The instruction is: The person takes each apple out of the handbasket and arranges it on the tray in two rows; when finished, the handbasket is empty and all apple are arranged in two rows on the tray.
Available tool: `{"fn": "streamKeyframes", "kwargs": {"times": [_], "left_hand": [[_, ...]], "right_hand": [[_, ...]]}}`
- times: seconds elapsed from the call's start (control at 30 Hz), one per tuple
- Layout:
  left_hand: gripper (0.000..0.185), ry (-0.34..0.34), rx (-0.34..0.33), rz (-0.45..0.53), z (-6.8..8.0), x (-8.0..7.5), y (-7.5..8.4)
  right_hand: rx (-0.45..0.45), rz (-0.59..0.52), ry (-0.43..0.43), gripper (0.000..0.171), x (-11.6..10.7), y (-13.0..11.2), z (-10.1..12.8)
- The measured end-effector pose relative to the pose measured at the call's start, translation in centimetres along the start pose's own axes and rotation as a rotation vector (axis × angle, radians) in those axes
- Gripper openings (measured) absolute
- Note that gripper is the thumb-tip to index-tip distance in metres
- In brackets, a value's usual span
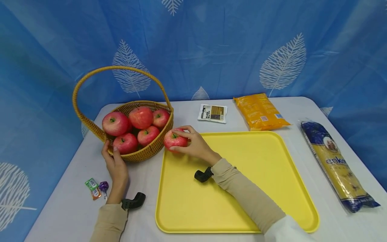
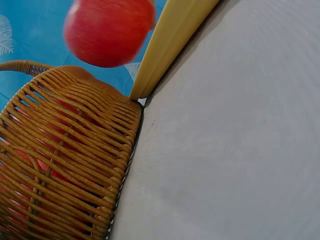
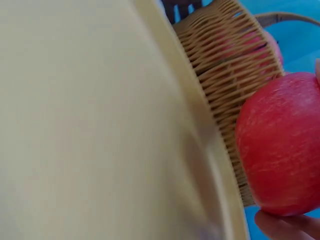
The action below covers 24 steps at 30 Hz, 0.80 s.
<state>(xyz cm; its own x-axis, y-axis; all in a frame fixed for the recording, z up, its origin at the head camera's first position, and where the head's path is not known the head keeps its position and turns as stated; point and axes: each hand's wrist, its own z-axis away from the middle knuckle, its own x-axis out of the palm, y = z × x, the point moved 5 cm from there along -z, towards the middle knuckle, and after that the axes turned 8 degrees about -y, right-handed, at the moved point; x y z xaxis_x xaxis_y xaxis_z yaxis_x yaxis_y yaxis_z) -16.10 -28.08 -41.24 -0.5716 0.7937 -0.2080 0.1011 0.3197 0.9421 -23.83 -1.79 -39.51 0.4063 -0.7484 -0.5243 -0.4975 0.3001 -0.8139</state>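
Observation:
My right hand (image 1: 196, 145) grips a red apple (image 1: 175, 140) between thumb and fingers, at the top left corner of the yellow tray (image 1: 242, 201). In the right wrist view that apple (image 3: 285, 145) shows large beside the basket, with fingertips under it. The wicker basket (image 1: 151, 150) with a tall arched handle stands left of the tray and contains several red apples (image 1: 116, 123). At the basket's front left rim, near the handle's foot, my left hand (image 1: 116, 168) holds on with thumb and fingers. The left wrist view shows the basket's woven side (image 2: 65, 160) but not the hand.
An orange packet (image 1: 260, 112) and a small white pouch (image 1: 212, 113) lie at the back of the table. A long pasta bag (image 1: 335, 164) lies right of the tray. Small candy packets (image 1: 93, 188) and a purple lollipop (image 1: 103, 186) lie near my left wrist.

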Motion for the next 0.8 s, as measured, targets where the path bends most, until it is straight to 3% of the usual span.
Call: {"fn": "streamKeyframes", "kwargs": {"times": [0.23,0.57,0.8], "left_hand": [[0.044,-0.016,-0.005,-0.018,0.1,0.0,0.0],[0.044,-0.029,-0.007,-0.012,0.1,0.1,0.1],[0.044,-0.023,-0.012,-0.017,0.1,0.0,0.0]], "right_hand": [[0.049,-0.015,-0.046,0.060,0.6,1.2,0.3],[0.069,-0.026,-0.092,0.059,1.7,1.0,0.4],[0.063,0.032,-0.130,0.064,2.0,0.9,0.4]]}}
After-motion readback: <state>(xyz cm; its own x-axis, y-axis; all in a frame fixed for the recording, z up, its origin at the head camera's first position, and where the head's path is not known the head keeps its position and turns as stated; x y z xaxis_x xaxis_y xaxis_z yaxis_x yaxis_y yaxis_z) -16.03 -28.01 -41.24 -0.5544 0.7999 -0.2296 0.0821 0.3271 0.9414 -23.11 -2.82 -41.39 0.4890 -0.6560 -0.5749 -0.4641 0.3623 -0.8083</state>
